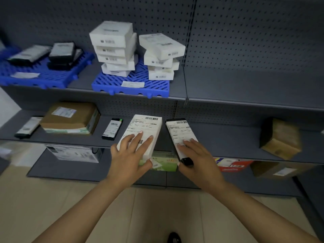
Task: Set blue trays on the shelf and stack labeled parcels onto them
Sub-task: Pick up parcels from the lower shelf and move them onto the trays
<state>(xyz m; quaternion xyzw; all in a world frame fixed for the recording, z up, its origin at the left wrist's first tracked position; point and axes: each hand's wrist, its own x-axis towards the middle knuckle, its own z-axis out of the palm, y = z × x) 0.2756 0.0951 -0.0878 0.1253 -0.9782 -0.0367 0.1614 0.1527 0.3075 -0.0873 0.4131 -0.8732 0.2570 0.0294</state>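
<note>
My left hand [130, 152] grips a white labeled parcel [142, 128] at the front edge of the middle shelf, fingers on top and thumb under it. Beside it, my right hand [194, 155] grips a black labeled parcel [178, 133] the same way. On the upper shelf lie two blue trays. The left tray [43, 74] carries several black parcels [61, 53]. The middle tray [133, 86] carries two stacks of white parcels, one on the left [114, 48] and one on the right [162, 57].
The middle shelf also holds a brown cardboard box [70, 118], two small dark parcels [113, 128] [29, 127] and a brown box [280, 137] at the right. The upper shelf's right part [254, 85] is bare. More parcels [231, 164] sit on the bottom shelf.
</note>
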